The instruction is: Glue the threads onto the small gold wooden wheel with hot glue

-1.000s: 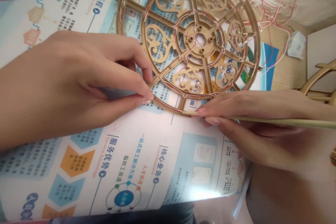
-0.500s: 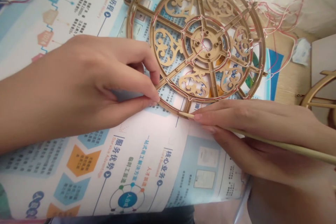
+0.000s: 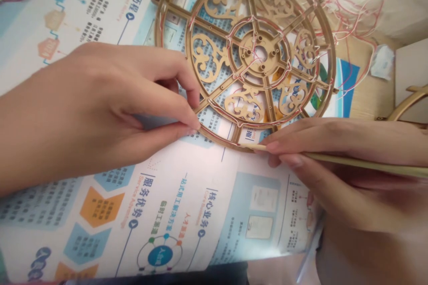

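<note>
A round gold openwork frame with scroll patterns and thin red and white wires along its spokes lies on a printed poster. My left hand pinches the frame's lower left rim between thumb and fingers. My right hand grips a thin bamboo stick like a pen. The stick's tip touches the frame's bottom rim, just right of my left fingertips.
Loose red and white wire ends trail off the frame's upper right. A small clear bag lies on the tan surface at the right. Part of another gold frame shows at the right edge.
The stick's tip has slid a little to the right along the bottom rim. My left hand keeps its pinch on the rim; the view shifted slightly.
</note>
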A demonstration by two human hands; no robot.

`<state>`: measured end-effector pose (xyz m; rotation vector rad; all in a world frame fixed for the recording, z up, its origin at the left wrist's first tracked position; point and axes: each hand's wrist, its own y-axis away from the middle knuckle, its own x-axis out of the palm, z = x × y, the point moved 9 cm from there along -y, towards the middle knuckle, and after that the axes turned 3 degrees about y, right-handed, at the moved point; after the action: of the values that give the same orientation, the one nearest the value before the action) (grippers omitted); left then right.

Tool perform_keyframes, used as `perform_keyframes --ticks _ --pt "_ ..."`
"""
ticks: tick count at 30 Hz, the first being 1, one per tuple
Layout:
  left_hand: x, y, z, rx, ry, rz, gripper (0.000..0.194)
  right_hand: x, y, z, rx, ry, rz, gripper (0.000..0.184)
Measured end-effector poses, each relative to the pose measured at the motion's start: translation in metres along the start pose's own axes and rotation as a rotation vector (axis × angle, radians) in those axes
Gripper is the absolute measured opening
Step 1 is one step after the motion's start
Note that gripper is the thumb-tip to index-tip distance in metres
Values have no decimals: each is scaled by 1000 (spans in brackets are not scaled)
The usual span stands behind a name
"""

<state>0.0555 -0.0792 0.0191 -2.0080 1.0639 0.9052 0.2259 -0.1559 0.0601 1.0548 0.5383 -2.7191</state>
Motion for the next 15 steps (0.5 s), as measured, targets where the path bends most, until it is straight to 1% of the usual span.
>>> perform_keyframes --ticks 4,6,8,15 --pt "2 1 1 -5 -18 12 30 6 1 0 -45 22 58 21" --pt "3 1 2 -11 -12 16 30 7 2 -3 -29 16 41 20" --pt "2 1 1 4 -8 9 27 6 4 -6 5 8 19 20" --pt "2 4 4 -10 22 13 26 6 4 -7 22 34 9 17"
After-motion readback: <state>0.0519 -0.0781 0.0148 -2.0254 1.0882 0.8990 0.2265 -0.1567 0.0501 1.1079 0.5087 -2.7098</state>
